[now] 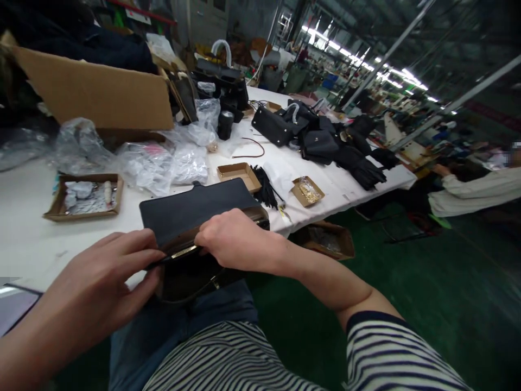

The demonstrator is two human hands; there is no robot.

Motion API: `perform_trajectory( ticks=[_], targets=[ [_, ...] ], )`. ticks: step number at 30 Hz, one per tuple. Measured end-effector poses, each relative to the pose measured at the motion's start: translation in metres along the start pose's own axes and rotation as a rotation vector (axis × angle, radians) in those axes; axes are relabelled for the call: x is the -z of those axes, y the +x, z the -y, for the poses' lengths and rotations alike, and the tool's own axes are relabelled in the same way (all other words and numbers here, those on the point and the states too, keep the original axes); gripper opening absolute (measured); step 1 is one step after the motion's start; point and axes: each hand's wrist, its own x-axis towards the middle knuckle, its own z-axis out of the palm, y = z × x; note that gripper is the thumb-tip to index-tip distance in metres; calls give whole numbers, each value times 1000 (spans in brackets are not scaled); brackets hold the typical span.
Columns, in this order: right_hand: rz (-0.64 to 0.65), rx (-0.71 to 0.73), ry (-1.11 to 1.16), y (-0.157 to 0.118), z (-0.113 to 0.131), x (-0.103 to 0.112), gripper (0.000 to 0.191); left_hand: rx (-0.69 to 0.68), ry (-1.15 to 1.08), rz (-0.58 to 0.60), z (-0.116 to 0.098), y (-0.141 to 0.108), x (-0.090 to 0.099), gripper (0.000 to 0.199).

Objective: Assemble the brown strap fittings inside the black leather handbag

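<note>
A black handbag (195,207) lies at the table's front edge, its flap folded back toward the table. Along its opening runs a gold-toothed zipper (184,252). My left hand (109,271) pinches the bag's edge at the zipper's left end, thumb below and fingers above. Farther right, my right hand (232,239) is closed at the zipper line; its fingertips are partly hidden, so the zipper pull cannot be seen. Below the hands, the bag's dark front hangs over my lap, with a small gold fitting (215,282) on it.
Cardboard trays stand on the white table: one with small parts (86,198), one shallow tray (239,175), one with gold hardware (308,191). Black tassels (266,187), plastic bags (150,163), a large carton (93,89) and black handbags (272,126) lie beyond. Another person's sleeve (472,190) is at right.
</note>
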Motion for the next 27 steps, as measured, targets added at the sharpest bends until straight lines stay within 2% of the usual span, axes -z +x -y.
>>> perform_trajectory(
  ticks=[3, 7, 11, 17, 22, 27],
  targets=[
    [-17, 12, -51, 7, -4, 9, 17, -13, -33, 5, -10, 7, 7, 25],
    [-49, -22, -42, 12, -11, 6, 14, 87, -118, 31, -14, 12, 7, 22],
    [-88, -17, 95, 10, -9, -1, 11, 124, -155, 45, -12, 16, 5, 19],
    [-179, 19, 271, 18, -2, -14, 17, 199, -361, 22, -6, 23, 7, 15],
    [-204, 122, 264, 28, 1, -19, 14, 208, -360, 25, -10, 19, 6, 15],
    [-185, 163, 173, 38, 4, -14, 17, 201, -293, 25, -13, 18, 7, 18]
  ],
)
